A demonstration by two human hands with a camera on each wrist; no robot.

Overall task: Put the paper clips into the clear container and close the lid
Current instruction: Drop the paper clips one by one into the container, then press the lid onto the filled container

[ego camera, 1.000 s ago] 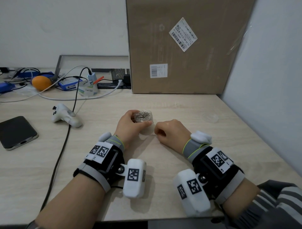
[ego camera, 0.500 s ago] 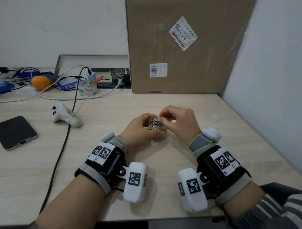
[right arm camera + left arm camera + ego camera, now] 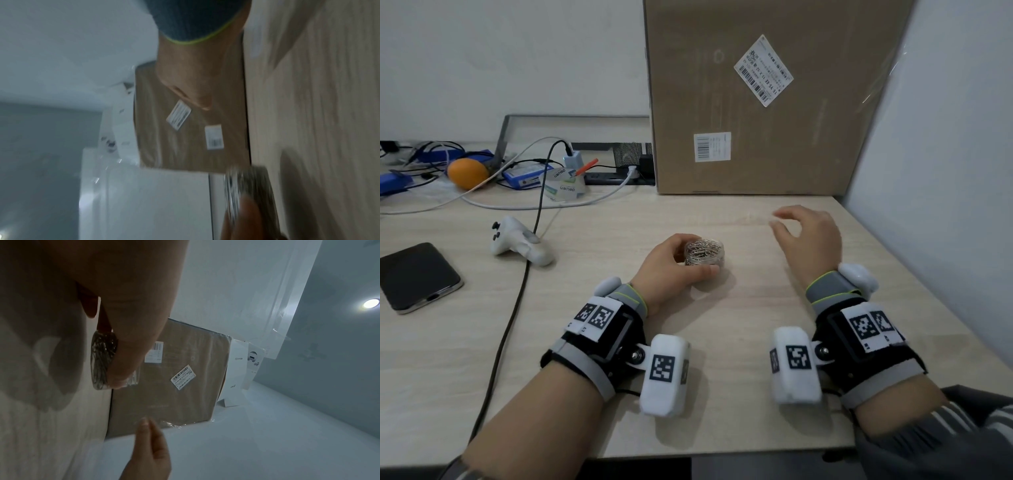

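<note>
A pale wood-grain desk [image 3: 756,342] is standing in a corner, with a white wall behind and a light panel [image 3: 945,171] running along its right edge. A large cardboard box [image 3: 767,102] bearing 2 labels is standing upright at the back of the desk. To the left, cables, an orange [image 3: 467,172], a white game controller [image 3: 517,241] and a dark phone [image 3: 416,275] are lying on the surface, well apart from the work area.

The left hand [image 3: 671,263] is gripping the clear container [image 3: 703,253], which is sitting on the desk near the centre. Its fingers are curling round the far side and its thumb [image 3: 131,340] is pressing against the near wall. The paper clips [image 3: 702,249] are showing as a silvery mass inside the container. The container's top is looking open in the head view; the lid itself cannot be made out in any view.

The right hand [image 3: 804,236] is hovering above the desk to the right of the container, well apart from it. Its fingers [image 3: 786,214] are loosely spread and slightly bent, holding nothing. The right wrist view is blurred.
</note>
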